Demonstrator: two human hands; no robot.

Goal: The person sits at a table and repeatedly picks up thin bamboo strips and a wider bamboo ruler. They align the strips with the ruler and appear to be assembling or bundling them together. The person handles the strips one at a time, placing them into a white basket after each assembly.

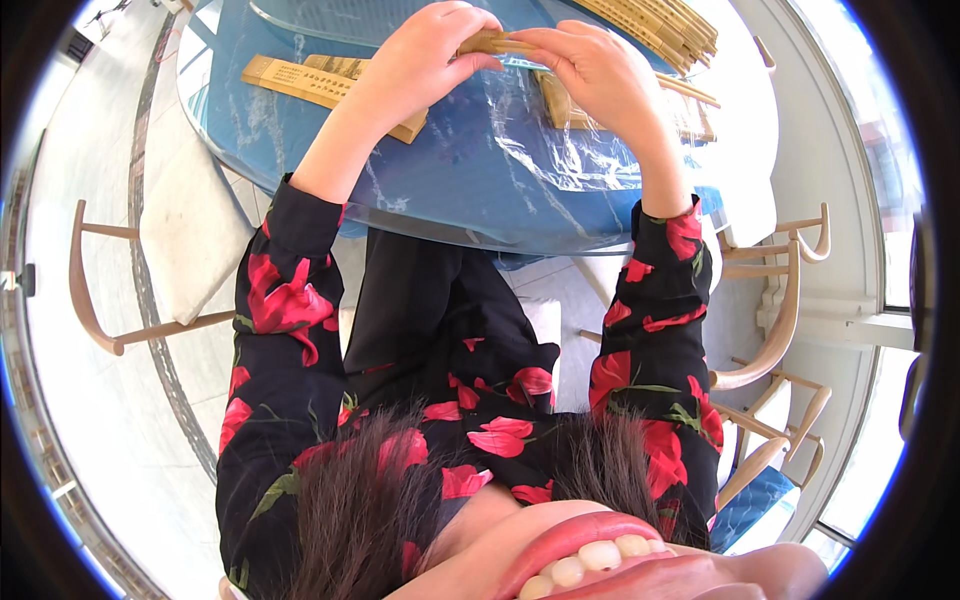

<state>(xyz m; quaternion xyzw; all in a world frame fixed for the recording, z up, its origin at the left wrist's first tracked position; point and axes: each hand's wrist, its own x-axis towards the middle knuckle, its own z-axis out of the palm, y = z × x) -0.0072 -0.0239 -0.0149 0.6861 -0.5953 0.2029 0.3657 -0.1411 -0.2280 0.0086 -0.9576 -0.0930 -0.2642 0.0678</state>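
My left hand (425, 55) and my right hand (595, 70) meet above a round blue glass table (470, 200). Both pinch the same folded bamboo fan (492, 43), a tan slatted piece held level between the fingertips. A clear plastic sleeve (560, 150) lies under my right hand on the tabletop. Another closed bamboo fan (300, 80) lies flat to the left of my left wrist. My sleeves are black with red flowers.
A stack of several bamboo fans (660, 25) rests at the table's far right. Wooden chairs with white seats stand at left (150, 260) and at right (780, 300). The pale floor (90, 420) spreads to the left.
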